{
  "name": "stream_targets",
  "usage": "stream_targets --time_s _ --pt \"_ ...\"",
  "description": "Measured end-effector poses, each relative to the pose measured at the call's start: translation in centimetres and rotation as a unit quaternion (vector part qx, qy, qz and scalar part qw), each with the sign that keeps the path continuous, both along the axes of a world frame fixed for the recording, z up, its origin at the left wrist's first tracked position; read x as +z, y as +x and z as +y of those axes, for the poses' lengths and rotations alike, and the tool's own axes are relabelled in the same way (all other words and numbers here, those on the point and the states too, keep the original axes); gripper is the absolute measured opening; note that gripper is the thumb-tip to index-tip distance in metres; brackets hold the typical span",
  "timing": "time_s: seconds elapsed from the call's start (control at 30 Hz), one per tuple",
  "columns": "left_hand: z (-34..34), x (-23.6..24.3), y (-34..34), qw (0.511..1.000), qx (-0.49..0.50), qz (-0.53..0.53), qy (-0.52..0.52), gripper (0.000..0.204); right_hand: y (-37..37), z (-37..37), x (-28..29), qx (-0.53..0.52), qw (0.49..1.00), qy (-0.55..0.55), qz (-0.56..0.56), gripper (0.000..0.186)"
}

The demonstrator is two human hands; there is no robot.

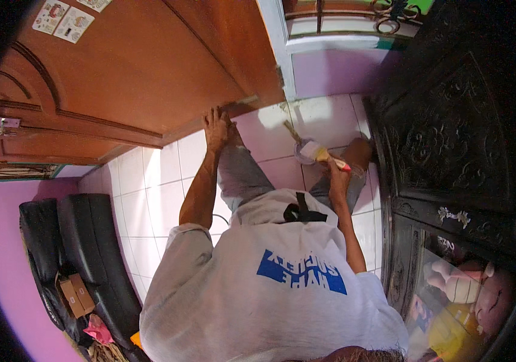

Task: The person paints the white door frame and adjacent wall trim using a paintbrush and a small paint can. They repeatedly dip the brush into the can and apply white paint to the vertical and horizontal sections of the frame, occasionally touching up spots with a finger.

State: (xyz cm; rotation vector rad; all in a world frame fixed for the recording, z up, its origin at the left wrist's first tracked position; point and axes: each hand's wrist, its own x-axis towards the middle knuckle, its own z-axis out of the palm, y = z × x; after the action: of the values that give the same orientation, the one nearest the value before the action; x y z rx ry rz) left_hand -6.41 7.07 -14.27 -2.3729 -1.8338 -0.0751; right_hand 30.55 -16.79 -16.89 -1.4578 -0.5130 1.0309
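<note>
My right hand is closed around the handle of a paintbrush, whose handle is pale with a red end. The pale bristle end is over a small round tub on the floor; I cannot tell whether it touches what is inside. A short flat stick leans at the tub's far side. My left hand, fingers spread, is by my left knee, close to the lower edge of the brown wooden door. Whether its fingertips press on the door is hard to see. Nothing shows in that hand.
White floor tiles lie around my legs. A dark carved cabinet with soft toys behind glass stands close on the right. To the left are a black sofa and a cardboard box. A purple wall lies ahead, beside the white door frame.
</note>
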Motion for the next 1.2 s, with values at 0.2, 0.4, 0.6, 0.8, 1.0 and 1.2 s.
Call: stream_targets --time_s 0.2,0.4,0.6,0.8,1.0,1.2 --pt "-0.4 0.5 1.5 1.000 0.006 0.007 -0.021 0.060 0.8 1.2 5.8 0.056 0.962 -0.045 -0.265 0.029" --pt "-0.3 -0.7 -0.1 0.998 -0.015 -0.043 0.034 0.057 1.4 3.7 5.5 0.149 0.929 -0.001 -0.339 0.030" --pt "-0.8 0.1 -0.2 0.996 -0.025 -0.072 0.040 0.059 1.3 5.4 3.8 0.192 0.905 -0.007 -0.381 0.032" --pt "-2.5 -3.9 2.7 0.984 -0.142 0.045 0.101 0.050 1.9 5.6 1.4 0.136 0.939 0.011 -0.315 0.028" --pt "-8.9 -15.9 11.4 0.878 -0.058 -0.227 -0.418 0.074 4.1 6.1 5.7 -0.039 0.994 0.063 0.085 0.031" --pt "-14.1 -27.4 17.0 0.858 0.005 -0.358 -0.368 0.086 3.7 9.7 1.2 -0.085 0.970 0.069 0.216 0.028"
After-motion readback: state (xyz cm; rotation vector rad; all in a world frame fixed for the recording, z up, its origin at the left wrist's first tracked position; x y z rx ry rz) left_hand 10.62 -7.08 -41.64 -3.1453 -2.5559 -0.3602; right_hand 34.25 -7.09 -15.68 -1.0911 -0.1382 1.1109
